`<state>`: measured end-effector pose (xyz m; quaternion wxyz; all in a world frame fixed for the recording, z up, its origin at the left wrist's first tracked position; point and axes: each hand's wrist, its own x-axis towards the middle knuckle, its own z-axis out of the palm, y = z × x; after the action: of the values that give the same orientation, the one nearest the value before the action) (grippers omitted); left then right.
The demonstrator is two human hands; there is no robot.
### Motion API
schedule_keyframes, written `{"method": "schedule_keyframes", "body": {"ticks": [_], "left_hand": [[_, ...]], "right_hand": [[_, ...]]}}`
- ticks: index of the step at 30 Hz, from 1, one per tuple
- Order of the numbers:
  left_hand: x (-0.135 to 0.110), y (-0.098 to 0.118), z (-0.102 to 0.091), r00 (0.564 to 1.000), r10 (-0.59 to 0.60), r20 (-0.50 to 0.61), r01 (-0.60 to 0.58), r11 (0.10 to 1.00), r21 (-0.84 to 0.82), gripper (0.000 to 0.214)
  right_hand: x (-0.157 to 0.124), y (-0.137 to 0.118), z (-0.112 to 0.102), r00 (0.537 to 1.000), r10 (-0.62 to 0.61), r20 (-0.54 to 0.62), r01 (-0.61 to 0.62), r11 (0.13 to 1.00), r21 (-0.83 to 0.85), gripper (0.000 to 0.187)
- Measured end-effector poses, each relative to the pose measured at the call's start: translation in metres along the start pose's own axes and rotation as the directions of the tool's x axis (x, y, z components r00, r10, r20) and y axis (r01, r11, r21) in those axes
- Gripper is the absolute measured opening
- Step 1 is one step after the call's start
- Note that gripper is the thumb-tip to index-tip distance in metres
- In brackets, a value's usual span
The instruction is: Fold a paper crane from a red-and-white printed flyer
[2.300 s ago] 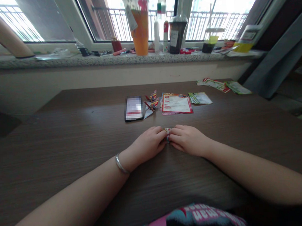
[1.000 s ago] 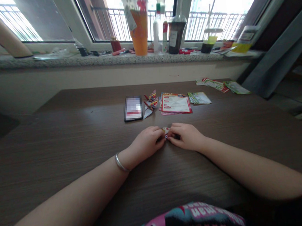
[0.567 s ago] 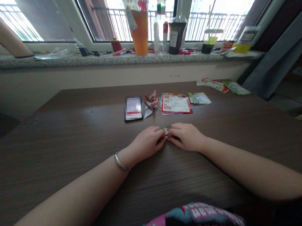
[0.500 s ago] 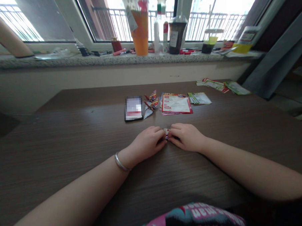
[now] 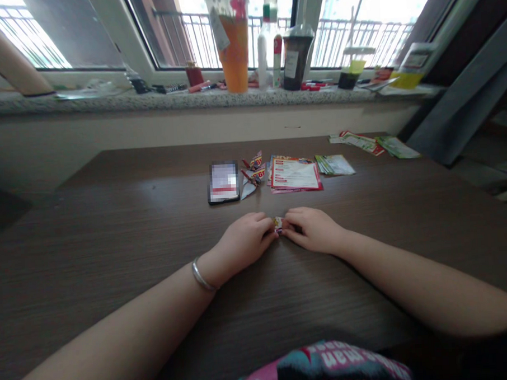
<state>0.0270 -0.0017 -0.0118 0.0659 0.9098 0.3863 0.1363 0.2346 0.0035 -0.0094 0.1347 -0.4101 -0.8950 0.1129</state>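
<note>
Between my hands, low over the brown table (image 5: 158, 317), is a small piece of colourful printed paper (image 5: 278, 225), apparently folded. My left hand (image 5: 248, 238), with a silver bangle on its wrist, has its fingers closed on the left end. My right hand (image 5: 314, 230) pinches the right end, its thumb and fingertips close to the paper. My fingers hide most of it. Just beyond lie folded paper shapes (image 5: 254, 174) with red and yellow print and a white part. A stack of printed sheets (image 5: 295, 173) with a red border lies to their right.
A phone-like device (image 5: 223, 183) with a blurred screen lies left of the folded shapes. Green-edged leaflets (image 5: 335, 164) and more papers (image 5: 397, 147) are at the back right. Along the granite windowsill (image 5: 149, 102) stand an orange drink cup (image 5: 234, 53), a dark drink cup (image 5: 296, 59) and bottles.
Slightly more of the paper shows between my fingertips. Both hands stay in nearly the same place, and the other things have not moved.
</note>
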Motion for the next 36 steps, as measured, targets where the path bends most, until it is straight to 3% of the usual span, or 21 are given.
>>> {"method": "schedule_keyframes", "body": {"ticks": [9,20,36], "left_hand": [[0.0029,0.0012,-0.0020,0.998,-0.054,0.025,0.055,0.998,-0.017,0.024],[0.0028,0.0007,0.0003,0.997,-0.069,0.021,0.067,0.995,0.079,0.029],[0.0025,0.0038,-0.0019,0.994,-0.108,0.015,0.105,0.986,0.126,0.028]], "right_hand": [[0.0012,-0.0029,-0.0006,0.999,0.032,0.004,-0.032,0.998,-0.056,0.019],[0.0025,-0.0034,0.0009,0.995,0.100,0.008,-0.099,0.989,-0.113,0.022],[0.0024,-0.0036,0.0006,0.991,0.136,0.005,-0.135,0.984,-0.112,0.022]]}}
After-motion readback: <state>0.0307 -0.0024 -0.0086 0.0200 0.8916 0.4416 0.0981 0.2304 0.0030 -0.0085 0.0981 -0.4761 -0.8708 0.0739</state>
